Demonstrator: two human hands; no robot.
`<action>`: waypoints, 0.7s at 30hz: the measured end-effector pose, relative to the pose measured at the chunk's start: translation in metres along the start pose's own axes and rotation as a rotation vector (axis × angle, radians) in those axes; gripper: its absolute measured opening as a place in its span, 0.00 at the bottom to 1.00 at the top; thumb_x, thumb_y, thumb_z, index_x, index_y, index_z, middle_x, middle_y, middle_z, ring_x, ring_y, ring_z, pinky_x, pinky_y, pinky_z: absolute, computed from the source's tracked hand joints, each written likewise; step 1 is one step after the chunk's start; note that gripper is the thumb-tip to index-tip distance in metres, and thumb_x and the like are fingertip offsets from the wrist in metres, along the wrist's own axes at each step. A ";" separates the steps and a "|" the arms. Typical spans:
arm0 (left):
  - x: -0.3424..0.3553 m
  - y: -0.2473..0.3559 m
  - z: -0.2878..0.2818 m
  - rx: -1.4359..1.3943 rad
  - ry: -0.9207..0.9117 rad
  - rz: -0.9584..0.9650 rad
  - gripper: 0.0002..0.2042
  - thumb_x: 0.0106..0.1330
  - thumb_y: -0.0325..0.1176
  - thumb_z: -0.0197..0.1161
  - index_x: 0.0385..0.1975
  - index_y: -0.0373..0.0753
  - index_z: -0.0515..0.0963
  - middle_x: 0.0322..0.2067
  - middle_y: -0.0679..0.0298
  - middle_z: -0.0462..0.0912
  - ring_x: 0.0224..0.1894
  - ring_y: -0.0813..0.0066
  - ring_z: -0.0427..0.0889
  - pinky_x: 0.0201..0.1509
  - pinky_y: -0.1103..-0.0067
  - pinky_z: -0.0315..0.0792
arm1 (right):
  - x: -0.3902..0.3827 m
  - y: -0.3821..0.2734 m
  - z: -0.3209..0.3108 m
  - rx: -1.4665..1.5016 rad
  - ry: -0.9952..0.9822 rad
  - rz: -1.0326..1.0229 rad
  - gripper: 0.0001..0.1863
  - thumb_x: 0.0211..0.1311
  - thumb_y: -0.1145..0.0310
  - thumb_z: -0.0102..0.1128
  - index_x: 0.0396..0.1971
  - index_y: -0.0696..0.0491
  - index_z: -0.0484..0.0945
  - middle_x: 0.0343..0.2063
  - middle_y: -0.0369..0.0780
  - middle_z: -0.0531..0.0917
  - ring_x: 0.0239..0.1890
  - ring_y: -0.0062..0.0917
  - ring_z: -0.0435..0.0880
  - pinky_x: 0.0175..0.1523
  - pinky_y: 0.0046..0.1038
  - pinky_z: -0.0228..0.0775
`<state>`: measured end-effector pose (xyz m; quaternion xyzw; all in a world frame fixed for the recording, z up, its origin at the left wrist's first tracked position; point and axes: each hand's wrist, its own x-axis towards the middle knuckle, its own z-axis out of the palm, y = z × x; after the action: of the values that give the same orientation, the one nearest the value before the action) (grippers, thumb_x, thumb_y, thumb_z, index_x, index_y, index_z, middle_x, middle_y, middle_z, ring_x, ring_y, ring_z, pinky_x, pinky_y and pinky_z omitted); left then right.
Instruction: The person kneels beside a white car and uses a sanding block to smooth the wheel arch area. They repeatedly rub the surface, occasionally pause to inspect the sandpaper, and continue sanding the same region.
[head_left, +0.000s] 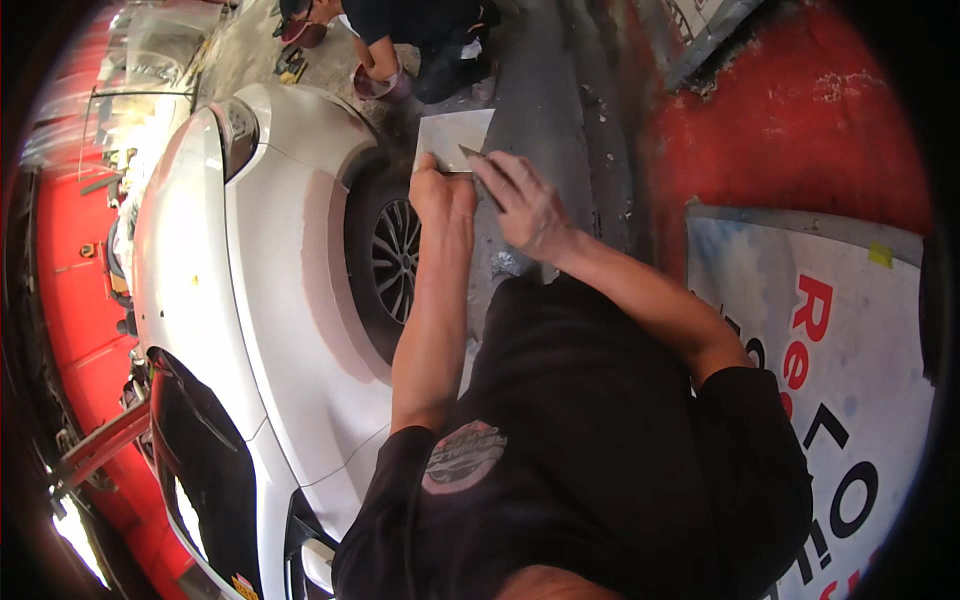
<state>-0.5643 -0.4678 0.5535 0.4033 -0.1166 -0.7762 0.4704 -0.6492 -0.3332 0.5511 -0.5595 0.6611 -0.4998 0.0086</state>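
My left hand (443, 195) grips the near edge of a flat, pale mixing board (455, 130), its thumb lying on top. In my right hand (525, 205) is a putty knife (468, 152), pinched between the fingers, with its blade over the board's right part. Whether the blade touches the surface I cannot tell. To the left stands a white car (270, 220). A dull pinkish patch (322, 245) follows its wheel arch, around a dark tyre with a spoked wheel (396, 260).
At the far side another person (425, 35) crouches with a hand in a reddish bucket (385, 85). A red wall (790, 130) and a large lettered sign panel (800, 330) stand on the right. Clutter and plastic sheeting (140, 65) lie beyond the car.
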 end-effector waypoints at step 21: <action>-0.038 0.022 -0.017 0.278 -0.284 -0.212 0.20 0.71 0.42 0.60 0.55 0.33 0.74 0.39 0.51 0.83 0.36 0.62 0.85 0.38 0.74 0.81 | 0.026 -0.031 -0.044 0.166 -0.120 -0.539 0.23 0.50 0.79 0.64 0.50 0.53 0.83 0.46 0.44 0.79 0.48 0.41 0.81 0.52 0.39 0.79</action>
<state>-0.5286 -0.4452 0.5741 0.3608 -0.2444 -0.8469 0.3048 -0.6613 -0.3203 0.6079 -0.7411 0.4437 -0.5023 -0.0396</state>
